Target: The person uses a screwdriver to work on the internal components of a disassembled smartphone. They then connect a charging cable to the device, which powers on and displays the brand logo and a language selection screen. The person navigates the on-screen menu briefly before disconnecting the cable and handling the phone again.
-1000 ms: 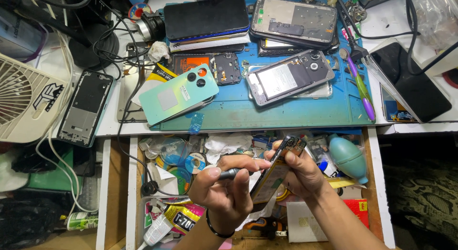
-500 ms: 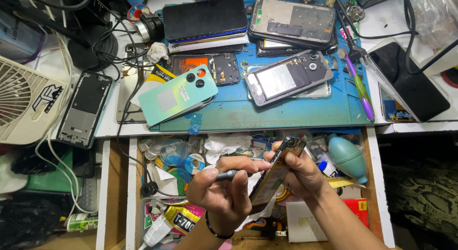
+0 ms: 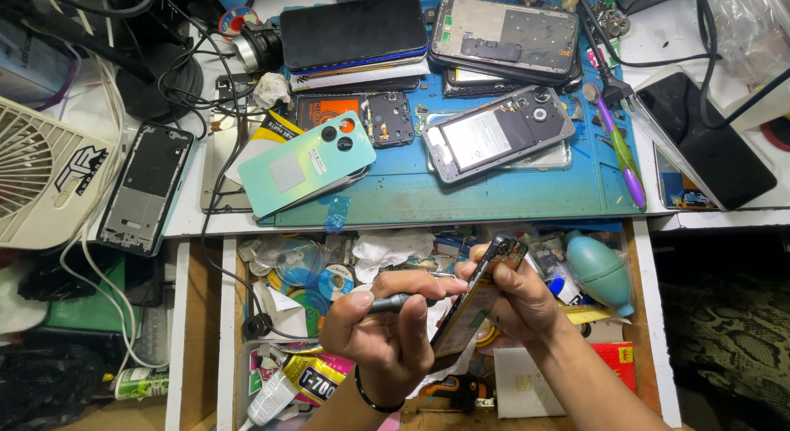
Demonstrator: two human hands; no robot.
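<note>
Phone frame (image 3: 476, 303), opened up, gripped edge-on in right hand (image 3: 527, 303) over the drawer (image 3: 646, 316).
Left hand (image 3: 387, 336) pinches a slim screwdriver (image 3: 399, 301), tip w/ the frame's top end. Looks light, thin, prob fragile: best held by the side rails, not the exposed board.

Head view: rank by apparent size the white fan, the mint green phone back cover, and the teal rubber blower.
1. White fan, though cut off by the left edge.
2. Mint green phone back cover.
3. Teal rubber blower, smallest even though it lies nearer the camera, in the drawer.
</note>
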